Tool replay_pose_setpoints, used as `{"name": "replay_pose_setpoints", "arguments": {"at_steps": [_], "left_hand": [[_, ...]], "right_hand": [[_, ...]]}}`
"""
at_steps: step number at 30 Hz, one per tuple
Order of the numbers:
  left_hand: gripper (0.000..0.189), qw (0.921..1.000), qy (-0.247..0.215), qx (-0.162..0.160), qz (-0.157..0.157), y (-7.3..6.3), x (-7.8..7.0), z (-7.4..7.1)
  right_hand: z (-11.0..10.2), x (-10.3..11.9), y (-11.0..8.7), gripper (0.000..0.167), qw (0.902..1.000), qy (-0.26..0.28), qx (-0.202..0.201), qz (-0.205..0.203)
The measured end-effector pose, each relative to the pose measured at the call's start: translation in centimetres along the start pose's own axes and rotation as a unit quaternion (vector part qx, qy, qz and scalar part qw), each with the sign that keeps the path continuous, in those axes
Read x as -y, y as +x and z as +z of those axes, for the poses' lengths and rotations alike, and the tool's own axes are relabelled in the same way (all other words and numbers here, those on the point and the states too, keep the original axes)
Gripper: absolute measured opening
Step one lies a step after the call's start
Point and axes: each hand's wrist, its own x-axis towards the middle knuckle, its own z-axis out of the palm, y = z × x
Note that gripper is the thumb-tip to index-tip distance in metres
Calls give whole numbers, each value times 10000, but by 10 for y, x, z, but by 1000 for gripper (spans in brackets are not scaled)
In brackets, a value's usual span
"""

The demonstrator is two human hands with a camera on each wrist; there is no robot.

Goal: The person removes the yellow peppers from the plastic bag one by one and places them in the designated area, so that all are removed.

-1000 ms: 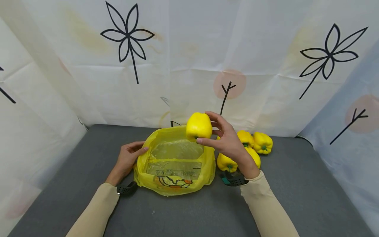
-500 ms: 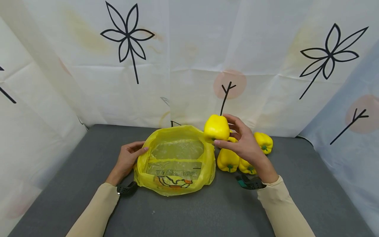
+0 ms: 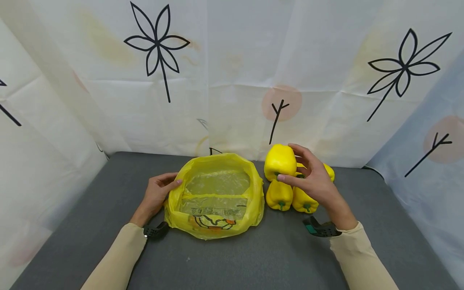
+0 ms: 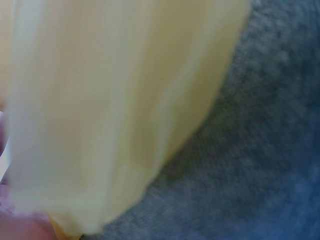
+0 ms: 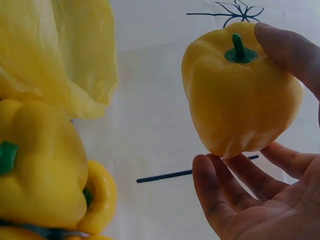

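Right wrist view shows what the head view hides: the glossy yellow bell pepper (image 5: pixel 240 90) held stem-up, its green stem (image 5: pixel 239 50) beside the thumb, the right hand (image 3: pixel 314 183) curling fingers (image 5: pixel 220 200) under its base. In the head view this pepper (image 3: pixel 280 162) hangs above a cluster of yellow peppers (image 3: pixel 279 195) on the grey tabletop (image 3: pixel 235 262), at 3 o'clock from the open yellow plastic bag (image 3: pixel 214 197). At the bag's 9 o'clock rim, the left hand (image 3: pixel 156 194) rests with relaxed fingers touching the plastic. The left wrist view gives only blurred yellow plastic (image 4: pixel 110 115).
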Motion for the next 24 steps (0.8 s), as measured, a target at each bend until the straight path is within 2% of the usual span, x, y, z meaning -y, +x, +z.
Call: {"name": "replay_pose_setpoints", "arguments": {"at_steps": [18, 24], "left_hand": [[40, 9999, -105, 43, 72, 0, 3, -1], [40, 9999, -113, 41, 50, 0, 3, -1]], "right_hand": [[-37, -13, -29, 83, 9978, -521, -386, 120], [-50, -21, -41, 83, 9975, -432, -440, 337]]}}
